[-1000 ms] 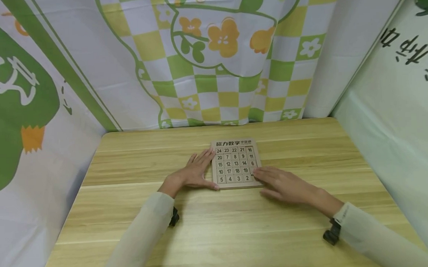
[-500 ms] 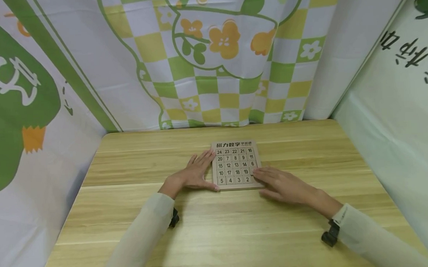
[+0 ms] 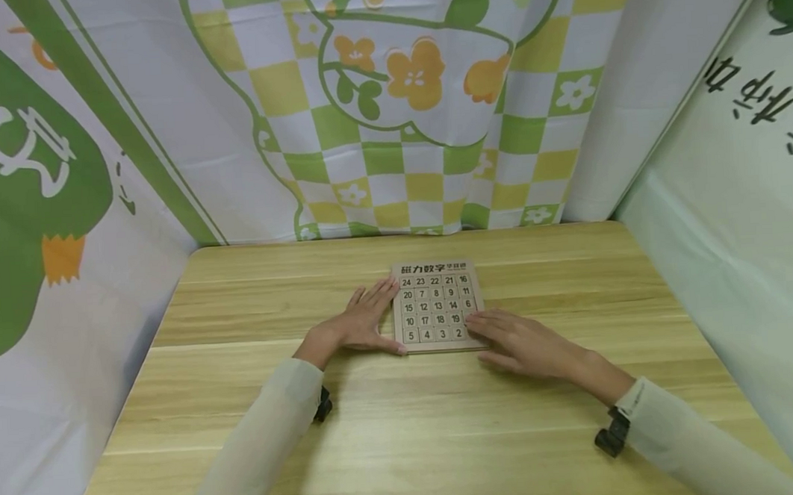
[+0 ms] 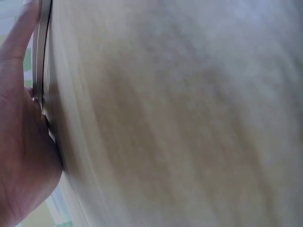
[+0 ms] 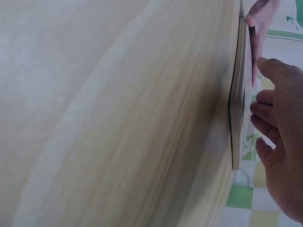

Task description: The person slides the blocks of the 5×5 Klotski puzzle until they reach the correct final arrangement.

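A wooden number sliding puzzle (image 3: 436,267) lies flat on the table in the head view, its numbered tiles facing up. My left hand (image 3: 359,326) rests along the puzzle's left edge, fingers spread and straight, with the thumb at the near left corner. Over the near right corner lies my right hand (image 3: 529,343), its extended fingertips touching the tile area below the tile marked 6 (image 3: 468,303). Those fingers hide the last tiles of the right column. In the right wrist view the puzzle (image 5: 240,94) is seen edge-on beside the right fingers.
The wooden table (image 3: 407,441) extends around the puzzle on all sides. A checked, flowered curtain (image 3: 392,158) hangs behind its far edge. Printed white cloths flank the table left and right. Both wrists carry small black cameras, such as the right wrist camera (image 3: 611,434).
My right fingertips have shifted slightly left over the lower right of the puzzle. The left hand stays where it was, and the visible tiles keep their order.
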Demonstrator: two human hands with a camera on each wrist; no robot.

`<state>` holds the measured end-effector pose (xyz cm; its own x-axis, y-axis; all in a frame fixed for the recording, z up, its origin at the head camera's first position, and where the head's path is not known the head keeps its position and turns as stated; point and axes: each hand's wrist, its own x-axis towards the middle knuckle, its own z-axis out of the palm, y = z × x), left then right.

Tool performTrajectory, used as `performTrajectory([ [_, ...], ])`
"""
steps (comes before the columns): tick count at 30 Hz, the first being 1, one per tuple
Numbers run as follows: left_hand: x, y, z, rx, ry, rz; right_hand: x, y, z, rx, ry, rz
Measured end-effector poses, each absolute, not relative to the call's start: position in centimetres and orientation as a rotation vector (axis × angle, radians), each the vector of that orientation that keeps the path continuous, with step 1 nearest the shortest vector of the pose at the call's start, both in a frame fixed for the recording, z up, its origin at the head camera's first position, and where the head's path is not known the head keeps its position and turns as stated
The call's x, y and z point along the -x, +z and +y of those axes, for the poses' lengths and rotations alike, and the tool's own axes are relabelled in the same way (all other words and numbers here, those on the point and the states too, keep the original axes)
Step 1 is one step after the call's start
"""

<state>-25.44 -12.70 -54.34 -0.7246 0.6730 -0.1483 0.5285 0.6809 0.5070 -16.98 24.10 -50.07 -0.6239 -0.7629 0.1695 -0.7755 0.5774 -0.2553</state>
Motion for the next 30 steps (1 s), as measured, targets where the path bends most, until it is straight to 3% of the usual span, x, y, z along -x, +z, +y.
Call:
performTrajectory([
  [30,25.9,-55.0,-12.7,-0.954,0.61,2.585,17.5,-49.8,17.6,-1.613,0.457,-2.67],
])
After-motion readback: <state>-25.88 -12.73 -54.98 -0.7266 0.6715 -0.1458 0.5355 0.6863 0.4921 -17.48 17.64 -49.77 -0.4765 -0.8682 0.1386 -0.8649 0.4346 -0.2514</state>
